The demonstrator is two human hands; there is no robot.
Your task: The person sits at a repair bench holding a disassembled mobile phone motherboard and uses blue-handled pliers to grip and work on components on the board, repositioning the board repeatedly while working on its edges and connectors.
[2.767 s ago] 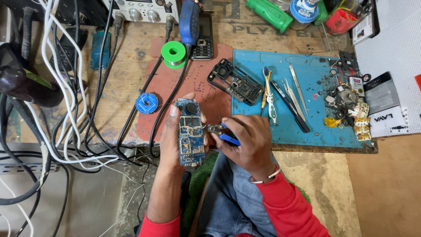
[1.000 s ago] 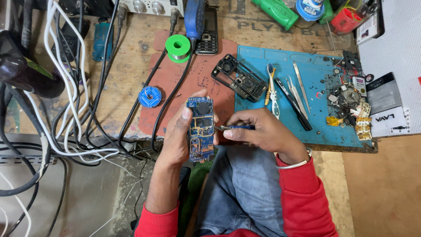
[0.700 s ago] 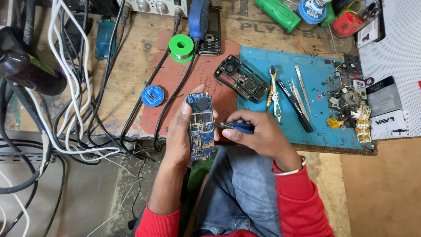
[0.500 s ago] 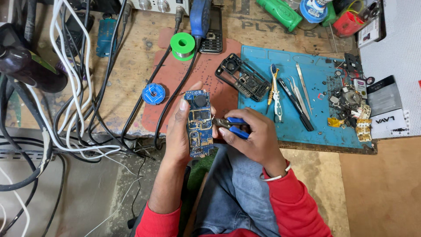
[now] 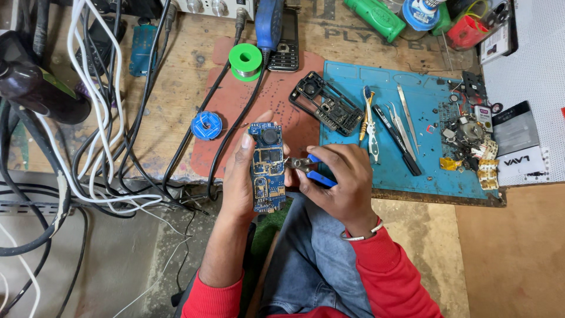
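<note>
1. The left hand (image 5: 238, 179) is closed around a blue phone circuit board (image 5: 268, 168), holding it upright over the lap, just off the near edge of the desk (image 5: 176, 76); thumb on one long edge, fingers behind.
2. The right hand (image 5: 341, 182) is wrapped around small blue-handled pliers (image 5: 309, 168); their metal tips touch the board's right edge about midway up; whether the tips already bite on a part is too small to tell.
3. To do this well, I judge the board should be pinched firmly by its edges, so the tips do not skid across the gold pads; a light squeeze and a straight pull would spare the neighbouring parts.
4. Bracing the right wrist against the thigh would likely steady the tool.
5. On the desk behind: a black phone frame (image 5: 325, 103) on the blue mat (image 5: 424, 171), tweezers (image 5: 406, 112) beside it, a green solder spool (image 5: 245, 59) and a blue spool (image 5: 206, 125) on the red mat (image 5: 259, 100).
</note>
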